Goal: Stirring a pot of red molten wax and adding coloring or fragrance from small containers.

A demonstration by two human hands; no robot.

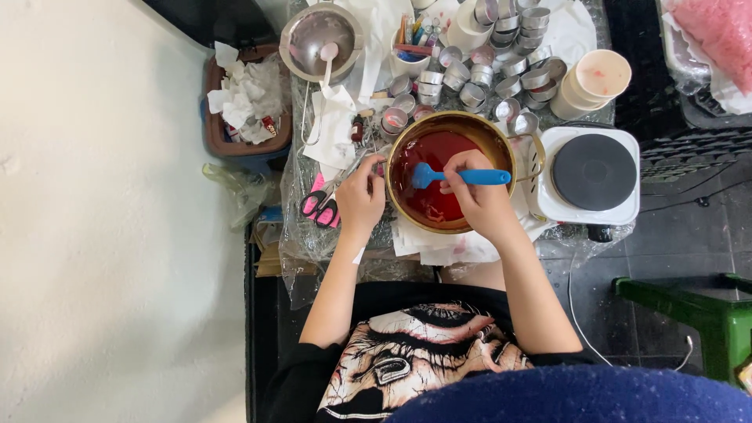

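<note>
Right hand [479, 200] closed around blue silicone spatula [458, 177], blade in red liquid of round brass-coloured metal pot [450, 171] beneath it. Left hand [360, 196] curled, gripping pot's left rim; pink-handled scissors [319, 205] just left.

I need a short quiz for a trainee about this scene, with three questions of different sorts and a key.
1. True or false: the right hand holds a blue spatula.
2. What does the left hand touch? A) the pot rim B) the hot plate C) the pink scissors
3. What colour is the liquid in the pot?

Key: 1 true; 2 A; 3 red.
</note>
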